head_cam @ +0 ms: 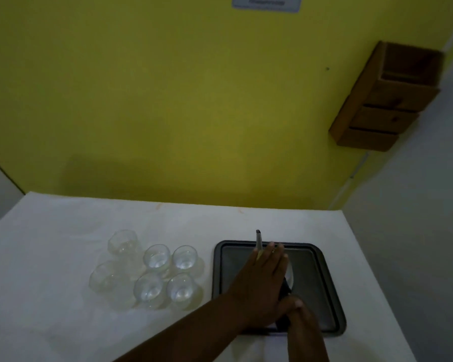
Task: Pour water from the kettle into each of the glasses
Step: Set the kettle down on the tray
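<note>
Several clear, empty glasses (156,258) stand in a cluster on the left half of the white table (50,257). A dark tray (315,283) lies to their right. On it stands the kettle (259,241), mostly hidden by my hands; only its thin spout, a sliver of pale body and part of a dark handle (285,290) show. My left hand (266,279) reaches across and lies flat on the kettle's top, fingers stretched out. Nearer me, my right hand (302,322) is closed around the dark handle.
A yellow wall rises right behind the table's far edge. A wooden box shelf (385,100) hangs on it at the upper right. The table's right edge runs just beyond the tray. The scene is dim.
</note>
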The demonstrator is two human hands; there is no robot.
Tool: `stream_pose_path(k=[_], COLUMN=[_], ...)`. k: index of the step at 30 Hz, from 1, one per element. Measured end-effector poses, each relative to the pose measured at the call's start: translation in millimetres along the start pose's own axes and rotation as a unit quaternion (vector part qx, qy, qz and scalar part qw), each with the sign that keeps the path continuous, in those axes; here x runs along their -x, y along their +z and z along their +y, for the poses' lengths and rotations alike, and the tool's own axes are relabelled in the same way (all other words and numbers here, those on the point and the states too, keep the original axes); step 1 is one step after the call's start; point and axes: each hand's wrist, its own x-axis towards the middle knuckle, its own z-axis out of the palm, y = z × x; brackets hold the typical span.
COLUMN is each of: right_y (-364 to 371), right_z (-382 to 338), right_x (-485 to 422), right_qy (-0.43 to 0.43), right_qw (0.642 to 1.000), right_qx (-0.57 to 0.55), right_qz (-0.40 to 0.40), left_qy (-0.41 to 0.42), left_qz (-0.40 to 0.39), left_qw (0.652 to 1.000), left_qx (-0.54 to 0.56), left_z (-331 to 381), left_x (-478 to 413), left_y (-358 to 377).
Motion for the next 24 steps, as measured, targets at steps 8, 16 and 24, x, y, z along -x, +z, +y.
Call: stream_pose_path(k=[8,16,24], right_y=[14,13,6], right_z=[25,59,73], right_x=[-64,-113,-115], right_qy=[0.046,0.067,0.029], right_qw=[0.988,0.972,0.983], right_qx=[-0.135,-0.194,-0.156], right_qz=[0.06,0.116,0.09], left_qy=[0.018,0.041,0.054], left_qz=[-0.047,-0.046,-0.03], left_qw=[0.998,0.997,0.997], left_qx=[-0.038,-0.042,-0.041], left_z=[-9,-13,-12], left_x=[-38,-64,-68], left_y=[19,36,40])
